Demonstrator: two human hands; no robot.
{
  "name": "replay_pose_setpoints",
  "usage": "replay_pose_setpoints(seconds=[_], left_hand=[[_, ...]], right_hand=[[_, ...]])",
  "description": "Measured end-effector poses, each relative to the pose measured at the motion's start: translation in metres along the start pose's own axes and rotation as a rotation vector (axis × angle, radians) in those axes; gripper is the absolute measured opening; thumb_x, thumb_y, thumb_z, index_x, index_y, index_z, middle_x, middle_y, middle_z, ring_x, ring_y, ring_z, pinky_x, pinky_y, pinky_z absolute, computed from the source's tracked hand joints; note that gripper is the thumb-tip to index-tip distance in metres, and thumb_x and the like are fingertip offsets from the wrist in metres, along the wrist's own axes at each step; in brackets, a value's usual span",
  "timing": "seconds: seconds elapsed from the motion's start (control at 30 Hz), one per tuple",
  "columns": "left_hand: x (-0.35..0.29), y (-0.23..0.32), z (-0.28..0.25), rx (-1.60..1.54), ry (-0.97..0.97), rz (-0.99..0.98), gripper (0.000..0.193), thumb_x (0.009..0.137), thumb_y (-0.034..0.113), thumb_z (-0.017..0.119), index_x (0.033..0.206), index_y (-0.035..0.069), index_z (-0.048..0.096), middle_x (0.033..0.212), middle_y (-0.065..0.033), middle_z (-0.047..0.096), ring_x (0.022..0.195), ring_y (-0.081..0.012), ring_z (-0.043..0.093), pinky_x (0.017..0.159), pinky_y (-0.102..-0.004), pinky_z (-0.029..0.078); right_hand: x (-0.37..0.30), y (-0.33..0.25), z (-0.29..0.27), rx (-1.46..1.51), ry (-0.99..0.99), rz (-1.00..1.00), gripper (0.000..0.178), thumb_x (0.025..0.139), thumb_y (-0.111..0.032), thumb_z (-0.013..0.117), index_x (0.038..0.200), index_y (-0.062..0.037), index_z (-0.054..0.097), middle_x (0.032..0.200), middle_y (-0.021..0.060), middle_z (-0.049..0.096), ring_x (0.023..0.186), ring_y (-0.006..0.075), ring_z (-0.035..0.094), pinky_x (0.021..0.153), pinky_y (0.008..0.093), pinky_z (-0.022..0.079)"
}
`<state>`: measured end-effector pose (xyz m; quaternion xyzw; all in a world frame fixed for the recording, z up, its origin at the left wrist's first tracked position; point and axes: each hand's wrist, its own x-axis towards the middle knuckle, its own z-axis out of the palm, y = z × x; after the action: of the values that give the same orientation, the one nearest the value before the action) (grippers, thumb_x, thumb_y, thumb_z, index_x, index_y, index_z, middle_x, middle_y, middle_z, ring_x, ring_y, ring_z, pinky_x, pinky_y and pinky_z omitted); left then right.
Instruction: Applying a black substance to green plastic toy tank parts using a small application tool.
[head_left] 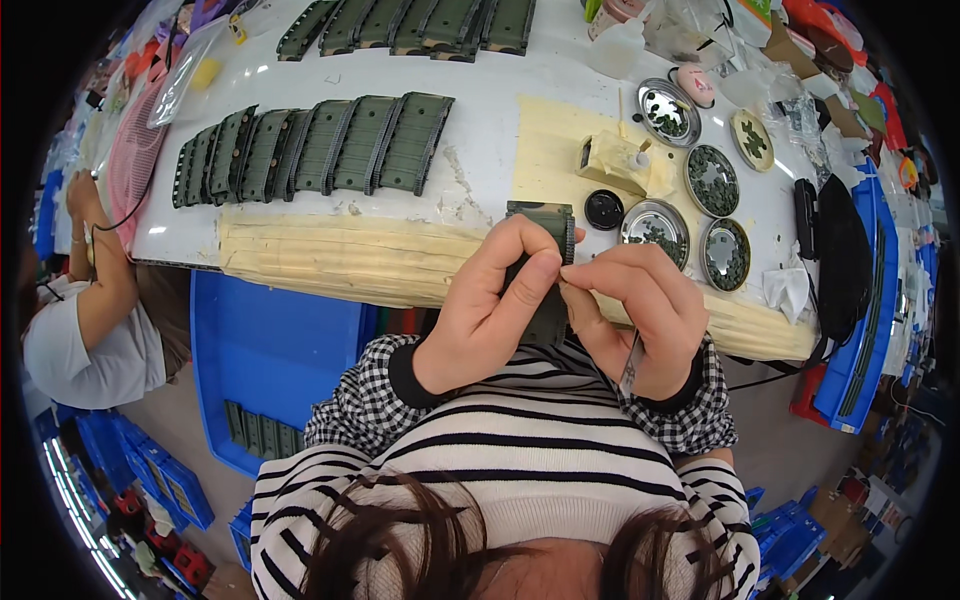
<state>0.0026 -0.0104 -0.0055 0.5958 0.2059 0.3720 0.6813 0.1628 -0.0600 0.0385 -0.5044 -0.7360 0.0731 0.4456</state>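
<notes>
The left hand [480, 310] clasped a dark green ribbed strip [545, 262] that stood upright at the near edge of the white table [490, 130], thumb and fingers wrapped around its left side. The right hand [640, 315] pinched the strip's right edge between thumb and forefinger, with a thin metal tool [632, 362] tucked under its palm. The strip's top rose just beyond both hands. Farther left lay a row of green strips [315, 148]; to the right sat round metal dishes [700, 200] of small dark parts. A blue crate [270, 350] stood near left.
</notes>
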Motion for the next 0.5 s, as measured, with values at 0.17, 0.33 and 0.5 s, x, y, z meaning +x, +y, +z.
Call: replay_pose_setpoints(seconds=[0.17,0.33,0.5], left_hand=[[0.0,0.01,0.0,-0.294,-0.066,-0.23,0.02,0.104,0.021,0.038,0.104,0.003,0.048,0.091,-0.0032,0.056,0.08,-0.0071,0.057,0.072,-0.0225,0.052],[0.003,0.006,0.006,-0.326,-0.043,-0.195,0.022,0.104,0.022,0.037,0.103,0.003,0.047,0.09,-0.0026,0.056,0.079,-0.0064,0.057,0.069,-0.0218,0.051],[0.003,-0.016,0.001,-0.071,0.004,0.057,0.021,0.104,0.021,0.037,0.1,0.004,0.048,0.09,-0.0024,0.056,0.079,-0.0065,0.056,0.066,-0.0207,0.049]], right_hand=[[0.003,0.009,-0.009,-0.048,-0.129,-0.118,0.033,0.062,-0.001,0.075,0.093,0.0007,0.066,0.079,0.0101,0.061,0.063,0.023,0.063,0.053,0.0301,0.051],[0.001,0.007,-0.005,-0.073,-0.052,-0.005,0.031,0.061,0.003,0.074,0.092,0.0001,0.066,0.077,0.0106,0.06,0.059,0.0225,0.06,0.053,0.0295,0.05],[-0.002,0.005,0.01,-0.015,0.036,-0.012,0.028,0.064,0.006,0.074,0.091,-0.0001,0.067,0.077,0.0097,0.06,0.058,0.021,0.059,0.052,0.0282,0.049]])
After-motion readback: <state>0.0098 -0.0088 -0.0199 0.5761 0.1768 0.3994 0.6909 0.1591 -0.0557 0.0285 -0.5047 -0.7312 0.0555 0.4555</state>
